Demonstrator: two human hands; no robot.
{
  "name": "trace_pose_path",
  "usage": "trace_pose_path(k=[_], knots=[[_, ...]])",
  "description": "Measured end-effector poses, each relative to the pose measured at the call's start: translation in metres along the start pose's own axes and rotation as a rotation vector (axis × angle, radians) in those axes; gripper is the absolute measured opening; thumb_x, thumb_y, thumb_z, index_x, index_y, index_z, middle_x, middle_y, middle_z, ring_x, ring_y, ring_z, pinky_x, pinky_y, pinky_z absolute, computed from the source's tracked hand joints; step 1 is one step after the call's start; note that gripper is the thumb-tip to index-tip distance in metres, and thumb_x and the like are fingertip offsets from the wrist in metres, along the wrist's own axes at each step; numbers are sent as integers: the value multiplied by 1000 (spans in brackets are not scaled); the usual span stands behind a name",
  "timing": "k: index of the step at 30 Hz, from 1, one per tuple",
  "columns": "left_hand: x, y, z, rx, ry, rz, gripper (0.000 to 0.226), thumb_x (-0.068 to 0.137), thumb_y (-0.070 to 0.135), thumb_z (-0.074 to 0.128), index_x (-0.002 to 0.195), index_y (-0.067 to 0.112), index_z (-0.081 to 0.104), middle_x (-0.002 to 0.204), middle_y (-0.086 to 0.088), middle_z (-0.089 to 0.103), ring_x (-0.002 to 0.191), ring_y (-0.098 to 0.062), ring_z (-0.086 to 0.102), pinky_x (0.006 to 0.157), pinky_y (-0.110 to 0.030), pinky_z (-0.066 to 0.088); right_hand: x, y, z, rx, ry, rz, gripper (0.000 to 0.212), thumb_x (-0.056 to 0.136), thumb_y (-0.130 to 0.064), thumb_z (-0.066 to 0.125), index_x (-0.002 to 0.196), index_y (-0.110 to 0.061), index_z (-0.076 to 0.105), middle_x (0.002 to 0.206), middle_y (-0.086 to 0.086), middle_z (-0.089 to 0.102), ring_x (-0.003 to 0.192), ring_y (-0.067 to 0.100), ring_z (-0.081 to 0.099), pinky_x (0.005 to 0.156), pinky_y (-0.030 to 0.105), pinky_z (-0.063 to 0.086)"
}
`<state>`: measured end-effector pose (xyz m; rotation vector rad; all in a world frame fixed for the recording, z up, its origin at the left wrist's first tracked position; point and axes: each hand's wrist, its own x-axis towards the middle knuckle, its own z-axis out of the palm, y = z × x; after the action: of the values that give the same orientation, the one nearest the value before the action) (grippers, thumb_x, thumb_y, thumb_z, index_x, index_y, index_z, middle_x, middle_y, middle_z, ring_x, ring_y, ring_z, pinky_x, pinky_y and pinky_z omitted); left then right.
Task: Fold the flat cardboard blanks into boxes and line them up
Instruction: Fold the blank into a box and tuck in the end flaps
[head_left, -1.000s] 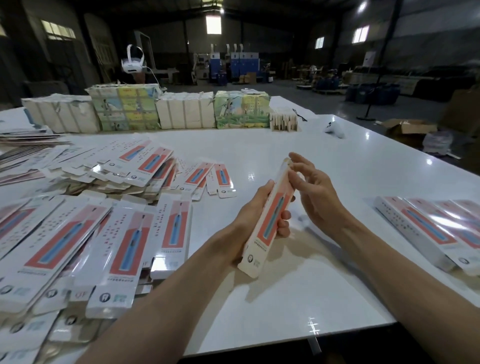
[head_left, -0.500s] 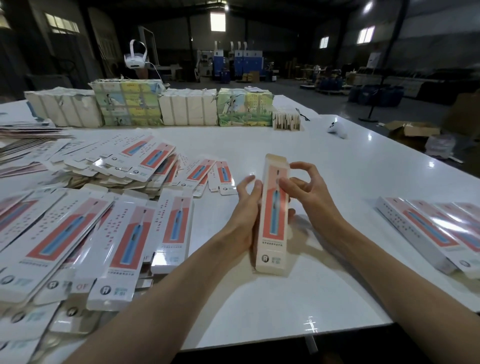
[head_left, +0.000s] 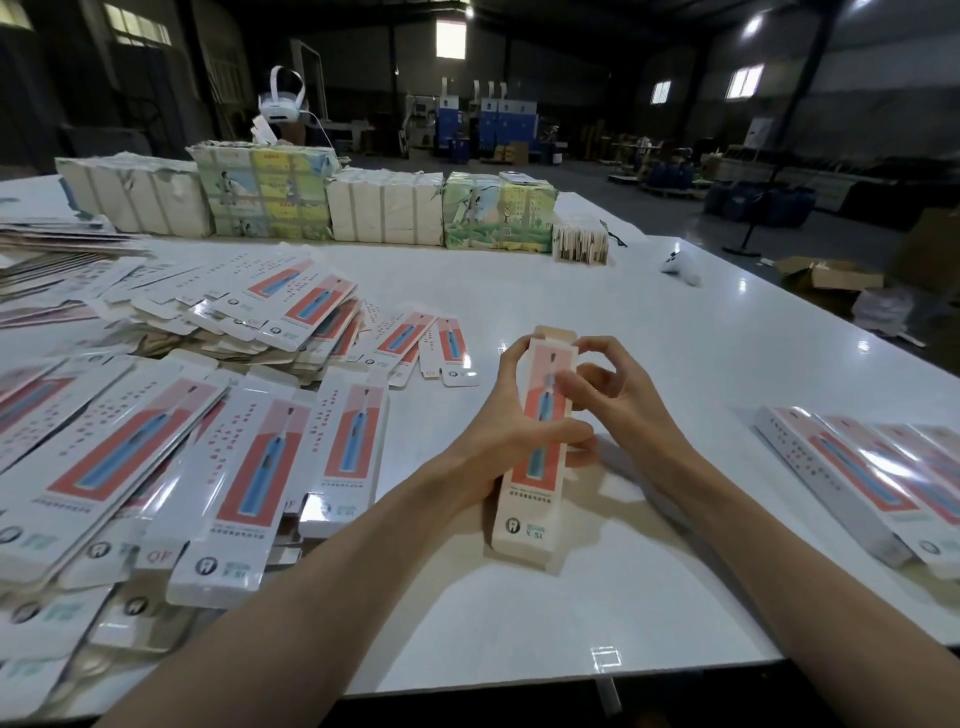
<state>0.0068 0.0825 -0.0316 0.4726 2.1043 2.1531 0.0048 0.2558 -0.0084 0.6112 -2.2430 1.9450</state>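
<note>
Status from where I'm standing: one long narrow white-and-salmon cardboard box (head_left: 530, 499) is in hand, already popped into a tube, held just above the glossy white table (head_left: 649, 322), printed face up

Left hand (head_left: 511, 431) is clamped round its middle, thumb across the front, fingers wrapped behind. Right hand (head_left: 618, 410) is up against the box's far half, thumb on the printed face, the other fingers curled at the right edge. The hands are close together, both on the same box

The plain tan end flap (head_left: 556, 332) at the far end, beyond both hands, stands open and is not tucked. Can't tell if the near end is closed, the angle hides it

Done: a row of finished boxes (head_left: 852, 467) lies side by side out past the right hand, touching one another. It runs off the frame edge, so no count

Left: a big heap of flat printed blanks (head_left: 249, 467) fans out on the left hand's side, from close by to well beyond it, in overlapping layers. Far more flat than folded

My read: early in the job. This box needs its far flap tucked, then it goes on the row to the right. After that the pile on the left is essentially all still to do
</note>
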Motion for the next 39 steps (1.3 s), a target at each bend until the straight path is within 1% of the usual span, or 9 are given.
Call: trace_pose_path(k=[5, 9, 12, 16, 19, 22, 28, 32, 39], knots=[[0, -1, 3, 67, 70, -25, 94, 81, 23, 86, 144, 58, 25, 111, 3, 70, 89, -13, 79, 66, -24, 62, 5, 5, 0, -27, -34, -16, 26, 100, -42, 70, 118, -26, 61, 100, 27, 72, 92, 30, 78, 85, 40, 64], [0, -1, 4, 95, 50, -22, 94, 82, 24, 87, 145, 56, 25, 116, 2, 67, 93, -12, 78, 69, -25, 63, 11, 11, -2, -1, 92, 58, 31, 108, -48, 54, 125, -22, 55, 97, 9, 79, 91, 23, 77, 82, 32, 63], [0, -2, 8, 106, -22, -54, 94, 82, 24, 89, 146, 53, 26, 122, -1, 67, 97, -17, 78, 73, -28, 64, 17, 15, -7, -15, 171, 72, 27, 111, -35, 52, 132, -19, 55, 85, 6, 78, 80, 20, 74, 76, 31, 61], [-1, 0, 10, 98, -50, -84, 95, 78, 29, 89, 147, 50, 27, 121, 2, 69, 99, -14, 78, 72, -27, 63, 16, 15, -11, -25, 142, 11, 18, 109, -22, 56, 117, -17, 71, 95, 7, 80, 90, 26, 79, 79, 36, 65], [-2, 0, 10, 70, -51, -100, 95, 77, 29, 89, 146, 51, 28, 117, -1, 72, 93, -21, 80, 72, -30, 64, 16, 12, -13, 22, 121, -7, 22, 109, -13, 52, 116, -11, 73, 106, 7, 80, 99, 29, 78, 84, 34, 64], [-2, 0, 11, 75, -31, -116, 96, 78, 26, 89, 145, 54, 26, 120, -5, 70, 90, -27, 80, 76, -37, 66, 17, 9, -12, 129, 94, 29, 30, 110, -19, 49, 113, -2, 73, 107, 13, 78, 104, 34, 76, 85, 34, 63], [-3, -1, 10, 107, -47, -107, 92, 85, 22, 86, 143, 56, 24, 123, -5, 66, 90, -25, 80, 72, -33, 66, 19, 9, -12, 224, 158, 125, 19, 103, -17, 66, 108, -2, 75, 99, 17, 78, 95, 34, 78, 76, 32, 63], [-2, -1, 12, 143, -27, -98, 91, 86, 19, 86, 135, 63, 24, 129, -5, 62, 94, -26, 79, 76, -39, 67, 19, 9, -13, 249, 187, 148, 18, 103, -15, 66, 107, -2, 76, 97, 14, 79, 93, 33, 79, 73, 32, 63], [-2, -2, 12, 109, -31, -56, 94, 83, 19, 87, 122, 75, 23, 124, 0, 59, 91, -16, 79, 68, -29, 64, 20, 9, -15, 250, 190, 151, 17, 103, -12, 64, 102, -4, 79, 97, 14, 80, 91, 31, 78, 73, 32, 63]])
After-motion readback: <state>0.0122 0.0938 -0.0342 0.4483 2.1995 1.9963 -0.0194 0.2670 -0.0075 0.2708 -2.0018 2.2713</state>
